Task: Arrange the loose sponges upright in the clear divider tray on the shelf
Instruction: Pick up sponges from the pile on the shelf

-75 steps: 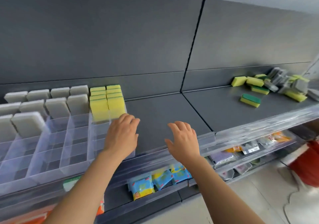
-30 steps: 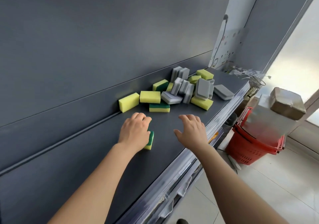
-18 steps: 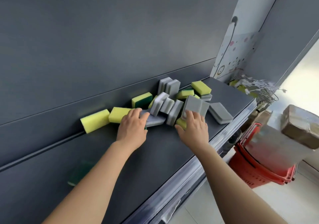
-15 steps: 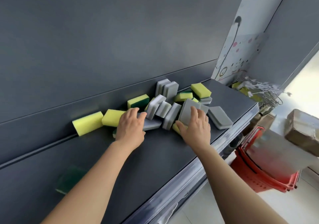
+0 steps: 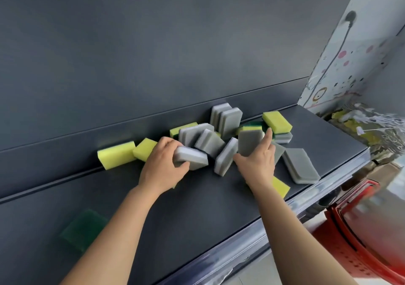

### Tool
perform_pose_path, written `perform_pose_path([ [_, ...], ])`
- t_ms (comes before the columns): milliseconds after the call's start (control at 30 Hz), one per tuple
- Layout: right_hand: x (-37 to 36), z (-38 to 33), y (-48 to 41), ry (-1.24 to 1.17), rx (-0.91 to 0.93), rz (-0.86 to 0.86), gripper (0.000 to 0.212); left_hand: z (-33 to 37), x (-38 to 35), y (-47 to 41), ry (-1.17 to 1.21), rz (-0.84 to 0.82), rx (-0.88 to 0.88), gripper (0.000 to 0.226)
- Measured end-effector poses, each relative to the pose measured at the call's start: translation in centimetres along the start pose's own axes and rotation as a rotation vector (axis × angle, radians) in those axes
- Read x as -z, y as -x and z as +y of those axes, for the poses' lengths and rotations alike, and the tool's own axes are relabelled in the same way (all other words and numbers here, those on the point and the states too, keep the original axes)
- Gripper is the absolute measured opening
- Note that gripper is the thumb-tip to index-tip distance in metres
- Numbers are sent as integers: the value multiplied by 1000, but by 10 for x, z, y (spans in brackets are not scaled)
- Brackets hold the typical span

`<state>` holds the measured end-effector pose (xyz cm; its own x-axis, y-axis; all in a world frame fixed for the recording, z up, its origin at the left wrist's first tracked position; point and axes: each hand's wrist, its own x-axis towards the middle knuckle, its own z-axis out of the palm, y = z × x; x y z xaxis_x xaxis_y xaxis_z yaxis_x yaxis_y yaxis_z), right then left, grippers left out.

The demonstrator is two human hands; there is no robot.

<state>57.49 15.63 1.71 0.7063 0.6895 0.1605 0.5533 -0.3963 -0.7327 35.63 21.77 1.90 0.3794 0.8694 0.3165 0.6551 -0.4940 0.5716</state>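
While left hand (image 5: 163,166) grips one grey sponge (image 5: 191,158) and right hand (image 5: 257,162) clasps another (image 5: 249,142), lift squarely, avoid toppling neighbours.

Dark grey matte back panel (image 5: 153,43) fills most of the view, w/ a lower grey strip (image 5: 65,144) running along its base above the dark grey flat shelf (image 5: 197,208). Shelf front has a clear plastic edge rail (image 5: 252,241). Upper right: white wall sticker sheet w/ pink dots & a black lamp-post drawing (image 5: 341,65), next to a plain grey wall (image 5: 390,69). At the shelf's right end, a blurred heap of white & yellow items (image 5: 372,122), too smeared to identify. Lower right: red plastic shopping basket (image 5: 361,241), motion-blurred. Pale floor (image 5: 252,276) below. Light is soft & even, daylight-like.
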Motion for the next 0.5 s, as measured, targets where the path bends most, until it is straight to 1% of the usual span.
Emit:
perform_pose_path([
  [133, 1, -17, 6, -156, 97, -12, 106, 1, 21, 9, 203, 67, 149, 25],
  [200, -1, -26, 14, -223, 158, -47, 105, -1, 31, 16, 260, 116, 213, 31],
  [300, -8, -41, 29, -310, 219, -129, 100, -5, 46, 29, 348, 131, 307, 45],
  [367, -15, -52, 43, -402, 259, -178, 93, -7, 57, 41, 397, 177, 351, 45],
  [433, -23, -64, 58, -494, 286, -235, 80, -12, 69, 56, 423, 247, 365, 39],
  [500, -34, -76, 75, -526, 308, -307, 67, -20, 81, 73, 451, 290, 382, 33],
])
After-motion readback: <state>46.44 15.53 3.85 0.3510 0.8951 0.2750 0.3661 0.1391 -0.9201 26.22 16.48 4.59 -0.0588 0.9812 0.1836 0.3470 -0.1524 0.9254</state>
